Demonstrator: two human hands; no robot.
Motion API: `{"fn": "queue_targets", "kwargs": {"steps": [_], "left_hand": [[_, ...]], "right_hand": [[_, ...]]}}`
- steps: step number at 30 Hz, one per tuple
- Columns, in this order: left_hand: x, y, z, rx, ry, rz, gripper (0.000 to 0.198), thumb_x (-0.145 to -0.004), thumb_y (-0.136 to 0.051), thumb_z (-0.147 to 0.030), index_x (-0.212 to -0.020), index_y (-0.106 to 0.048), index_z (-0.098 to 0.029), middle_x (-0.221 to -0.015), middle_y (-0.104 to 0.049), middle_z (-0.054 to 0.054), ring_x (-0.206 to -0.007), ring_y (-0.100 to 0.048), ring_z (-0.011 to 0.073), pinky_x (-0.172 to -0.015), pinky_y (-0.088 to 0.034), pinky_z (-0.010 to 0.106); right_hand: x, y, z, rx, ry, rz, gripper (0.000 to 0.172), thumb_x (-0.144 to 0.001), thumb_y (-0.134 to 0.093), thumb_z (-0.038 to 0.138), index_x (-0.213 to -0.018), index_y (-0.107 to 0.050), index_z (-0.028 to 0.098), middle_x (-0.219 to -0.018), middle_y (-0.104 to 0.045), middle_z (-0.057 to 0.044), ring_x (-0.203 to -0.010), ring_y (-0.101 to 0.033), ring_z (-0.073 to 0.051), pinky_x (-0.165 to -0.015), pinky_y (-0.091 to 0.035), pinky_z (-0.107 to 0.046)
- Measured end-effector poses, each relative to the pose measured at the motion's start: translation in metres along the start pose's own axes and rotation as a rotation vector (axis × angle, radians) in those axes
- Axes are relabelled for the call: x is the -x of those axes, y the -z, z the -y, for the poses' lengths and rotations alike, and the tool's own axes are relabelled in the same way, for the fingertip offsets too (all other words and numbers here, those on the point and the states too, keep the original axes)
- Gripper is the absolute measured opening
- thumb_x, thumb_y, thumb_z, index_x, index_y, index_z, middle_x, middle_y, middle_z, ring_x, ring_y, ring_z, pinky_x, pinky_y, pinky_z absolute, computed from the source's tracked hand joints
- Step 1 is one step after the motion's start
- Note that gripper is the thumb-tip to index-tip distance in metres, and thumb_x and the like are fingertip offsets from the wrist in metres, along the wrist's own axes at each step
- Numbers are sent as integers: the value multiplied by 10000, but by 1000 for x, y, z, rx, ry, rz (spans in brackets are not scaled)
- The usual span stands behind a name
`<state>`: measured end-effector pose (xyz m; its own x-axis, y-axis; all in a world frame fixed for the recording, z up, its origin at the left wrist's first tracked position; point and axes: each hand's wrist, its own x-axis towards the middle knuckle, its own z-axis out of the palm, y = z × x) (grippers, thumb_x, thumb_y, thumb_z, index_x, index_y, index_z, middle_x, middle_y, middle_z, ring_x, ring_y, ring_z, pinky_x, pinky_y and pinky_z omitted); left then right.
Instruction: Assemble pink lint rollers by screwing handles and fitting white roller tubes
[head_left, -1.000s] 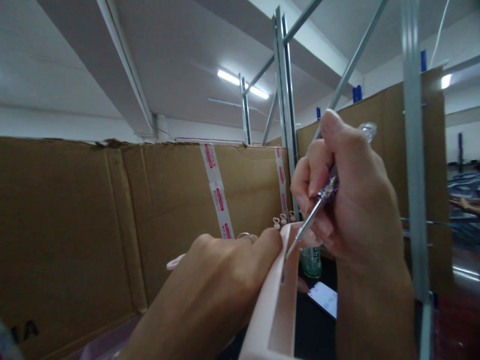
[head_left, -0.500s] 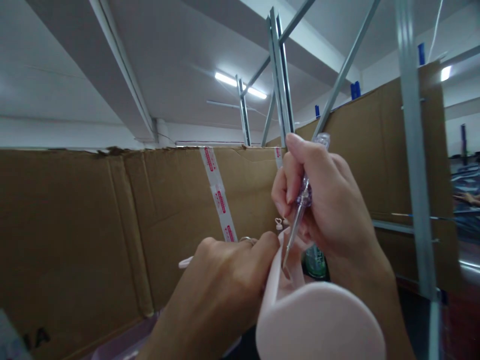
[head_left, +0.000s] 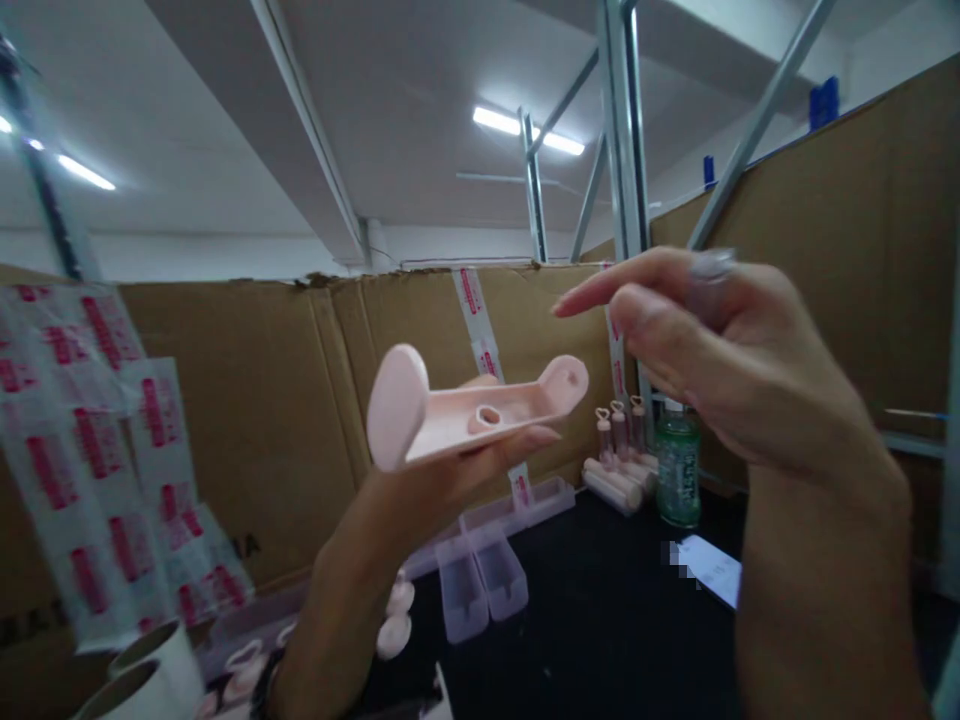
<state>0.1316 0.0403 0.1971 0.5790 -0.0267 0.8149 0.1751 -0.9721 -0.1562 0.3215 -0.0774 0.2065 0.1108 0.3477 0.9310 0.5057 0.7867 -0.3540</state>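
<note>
While clamping pink bracket (head_left: pixel 448 424) above counter (head_left: pixel 585 620) in left hand (head_left: pixel 442 485), grips clear handle (head_left: pixel 711 280) in right hand (head_left: pixel 727 345) with index finger (head_left: pixel 600 287) extended; looks part-assembled, with collar (head_left: pixel 478 424) in place but end hole (head_left: pixel 572 379) seemingly unfilled.

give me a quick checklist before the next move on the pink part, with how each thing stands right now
1. Pale pink, trough-shaped plastic part supported: ok, the left hand holds it from underneath.
2. Open side of the part in view: ok, the pale pink raised ring inside shows, with no finger over it.
3. Right hand off the part: ok, the extended index finger does not touch it.
4. Tip beyond the clear cylindrical plastic handle in the right hand: cannot tell, it is hidden.
5. Green-labelled bottle upright: ok, it stands behind the phone with the white screen.
</note>
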Motion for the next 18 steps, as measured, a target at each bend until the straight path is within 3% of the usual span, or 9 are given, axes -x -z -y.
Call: {"fn": "queue_targets", "kwargs": {"steps": [2, 3, 6, 10, 13, 16, 18], "left_hand": [[2, 6, 5, 116, 16, 19, 367, -996, -575, -475, -903, -697, -141, -778, -670, 9, -686, -616, 121, -685, -500, 214], [3, 8, 7, 181, 48, 26, 317, -984, -611, -429, -926, -711, -134, -809, -687, 13, -697, -615, 118, -679, -489, 208], [5, 16, 10, 355, 118, 57, 278, -949, -681, -400, -955, -733, -127, -827, -702, 12, -715, -616, 111, -614, -454, 185], [6, 22, 12, 467, 137, 79, 413, -896, -691, -561, -872, -722, -149, -721, -617, -24, -602, -510, 77, -516, -395, 188], [10, 30, 17, 288, 221, -17, 505, -873, -679, -634, -704, -605, -164, -570, -425, -63, -522, -360, 66, -409, -286, 205], [17, 47, 25, 85, 308, -102, 532, -955, -607, -582, -635, -450, -188, -535, -365, -90, -518, -352, 40, -389, -310, 167], [21, 63, 30, 39, 324, -201, 523, -998, -561, -532, -637, -424, -178, -514, -377, -118, -443, -368, 3, -366, -316, 135]], "right_hand": [[1, -3, -7, 98, -54, 327, 319, -958, -709, 400, -1204, -735, 199, -990, -688, -13, -539, -426, -56, -419, -239, -193], [1, -5, -10, 112, -46, 428, 362, -959, -707, 400, -1260, -715, 199, -957, -684, -3, -536, -412, -54, -413, -219, -190], [-1, -13, -17, 79, -6, 539, 370, -964, -700, 403, -1255, -720, 176, -818, -659, 18, -517, -381, -55, -403, -182, -199], [-1, -23, -20, 124, 79, 454, 272, -971, -698, 377, -1147, -771, 182, -752, -640, 14, -560, -427, -83, -456, -268, -222], [0, -24, -24, 268, 127, 273, 229, -968, -700, 378, -1066, -793, 194, -776, -669, -18, -624, -504, -126, -512, -322, -262], [-2, -19, -36, 377, 128, 65, 226, -951, -727, 379, -1012, -796, 173, -814, -687, -39, -660, -528, -128, -536, -331, -263], [-5, -18, -46, 390, 77, 106, 267, -923, -756, 428, -973, -804, 171, -739, -665, -29, -599, -487, -111, -479, -286, -244]]}}
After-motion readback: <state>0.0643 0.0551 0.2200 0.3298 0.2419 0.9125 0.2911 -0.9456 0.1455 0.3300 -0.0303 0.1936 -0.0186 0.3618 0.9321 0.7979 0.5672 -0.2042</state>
